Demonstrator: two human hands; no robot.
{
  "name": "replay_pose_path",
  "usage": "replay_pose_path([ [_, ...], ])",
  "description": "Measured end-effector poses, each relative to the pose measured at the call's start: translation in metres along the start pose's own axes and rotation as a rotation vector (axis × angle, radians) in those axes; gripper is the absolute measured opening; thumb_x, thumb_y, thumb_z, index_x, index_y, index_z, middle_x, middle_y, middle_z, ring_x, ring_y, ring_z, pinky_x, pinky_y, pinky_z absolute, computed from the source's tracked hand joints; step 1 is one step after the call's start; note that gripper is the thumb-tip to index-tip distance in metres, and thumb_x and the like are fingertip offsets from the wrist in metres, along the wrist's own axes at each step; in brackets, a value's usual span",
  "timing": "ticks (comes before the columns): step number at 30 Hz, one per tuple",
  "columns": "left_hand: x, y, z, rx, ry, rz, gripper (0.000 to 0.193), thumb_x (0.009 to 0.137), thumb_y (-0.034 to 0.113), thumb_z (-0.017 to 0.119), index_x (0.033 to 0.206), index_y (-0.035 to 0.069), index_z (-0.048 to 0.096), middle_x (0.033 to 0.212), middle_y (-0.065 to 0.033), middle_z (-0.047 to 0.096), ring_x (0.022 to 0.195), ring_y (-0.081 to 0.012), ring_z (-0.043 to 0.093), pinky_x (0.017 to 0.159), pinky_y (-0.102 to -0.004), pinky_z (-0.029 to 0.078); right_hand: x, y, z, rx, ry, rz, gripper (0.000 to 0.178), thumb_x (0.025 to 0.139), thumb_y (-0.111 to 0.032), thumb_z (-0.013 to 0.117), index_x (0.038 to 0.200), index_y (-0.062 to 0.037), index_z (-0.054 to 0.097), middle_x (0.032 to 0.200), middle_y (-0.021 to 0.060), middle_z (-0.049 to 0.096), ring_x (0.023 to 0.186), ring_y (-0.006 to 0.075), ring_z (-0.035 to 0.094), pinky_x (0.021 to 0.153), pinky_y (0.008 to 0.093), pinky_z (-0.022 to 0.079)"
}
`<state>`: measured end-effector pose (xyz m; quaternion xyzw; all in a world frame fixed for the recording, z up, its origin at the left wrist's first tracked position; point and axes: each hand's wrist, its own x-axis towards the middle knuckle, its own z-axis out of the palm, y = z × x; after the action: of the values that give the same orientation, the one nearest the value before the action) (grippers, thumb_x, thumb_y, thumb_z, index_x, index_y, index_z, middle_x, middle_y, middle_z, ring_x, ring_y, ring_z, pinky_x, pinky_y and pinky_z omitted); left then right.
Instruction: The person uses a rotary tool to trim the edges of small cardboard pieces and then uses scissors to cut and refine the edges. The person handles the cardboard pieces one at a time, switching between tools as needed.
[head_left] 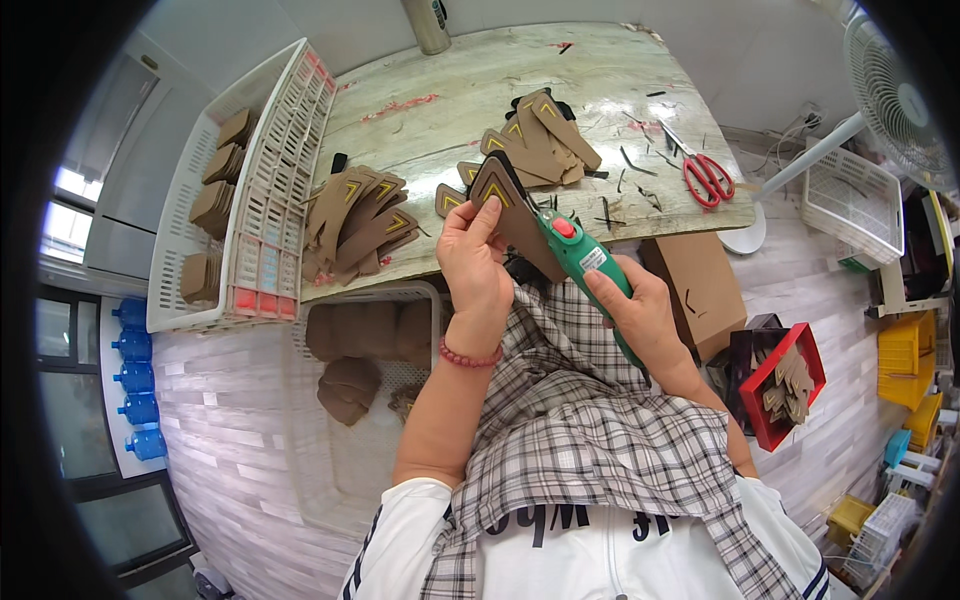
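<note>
Between the thumb and fingers of my left hand (pixel 475 258) is a brown flat piece (pixel 528 228) with a pointed end, a yellow chevron and a black edge. My right hand (pixel 643 312) is wrapped round green electric scissors (pixel 590 262) with a red button. Their head is against or very close to the piece's right edge; contact is hard to tell. Just beyond my hands, similar brown pieces (pixel 540 145) lie fanned out on the table (pixel 480 75). Another pile of pieces (pixel 362 222) rests to the left. Red-handled scissors (pixel 708 180) lie at the right, near thin black scraps (pixel 633 160).
A white crate (pixel 275 190) holding brown stacks stands left of the table. Below the table edge is a pale bin (pixel 320 465) with brown bundles. At the right are a cardboard box (pixel 705 290), a red box (pixel 818 355) with brown pieces, and a fan (pixel 890 85).
</note>
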<state>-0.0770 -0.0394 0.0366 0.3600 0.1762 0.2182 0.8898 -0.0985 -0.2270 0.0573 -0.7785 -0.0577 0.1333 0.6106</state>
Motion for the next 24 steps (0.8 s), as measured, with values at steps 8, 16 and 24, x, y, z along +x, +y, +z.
replay_pose_path([
  [8, 0.002, -0.013, 0.007, -0.017, 0.005, -0.061, 0.012, 0.085, 0.005, 0.068, 0.092, 0.005, 0.057, 0.087, -0.0041, 0.066, 0.074, -0.0118, 0.062, 0.066, -0.0246, 0.051, 0.0, 0.002, -0.001, 0.074, 0.029, 0.018, 0.033, 0.087, -0.027, 0.068, 0.103, 0.0006, 0.064, 0.063, -0.001, 0.053, 0.051, 0.0046, 0.047, 0.045, 0.0221, 0.038],
  [16, -0.005, -0.026, -0.004, 0.052, -0.047, -0.147, 0.006, 0.088, 0.007, 0.063, 0.092, 0.005, 0.059, 0.088, -0.0068, 0.067, 0.077, -0.0133, 0.064, 0.071, -0.027, 0.051, 0.003, 0.009, -0.001, 0.064, 0.056, -0.012, 0.033, 0.087, -0.028, 0.068, 0.103, 0.0009, 0.064, 0.064, -0.0005, 0.055, 0.051, 0.0049, 0.048, 0.046, 0.0218, 0.039],
  [24, -0.017, -0.038, -0.01, 0.063, -0.094, -0.193, 0.011, 0.088, 0.005, 0.063, 0.096, 0.003, 0.055, 0.089, -0.0075, 0.067, 0.078, -0.014, 0.064, 0.071, -0.0264, 0.052, 0.004, 0.006, -0.005, 0.099, 0.048, 0.003, 0.034, 0.088, -0.028, 0.068, 0.103, 0.0015, 0.064, 0.068, 0.0004, 0.058, 0.054, 0.0043, 0.051, 0.047, 0.0203, 0.042],
])
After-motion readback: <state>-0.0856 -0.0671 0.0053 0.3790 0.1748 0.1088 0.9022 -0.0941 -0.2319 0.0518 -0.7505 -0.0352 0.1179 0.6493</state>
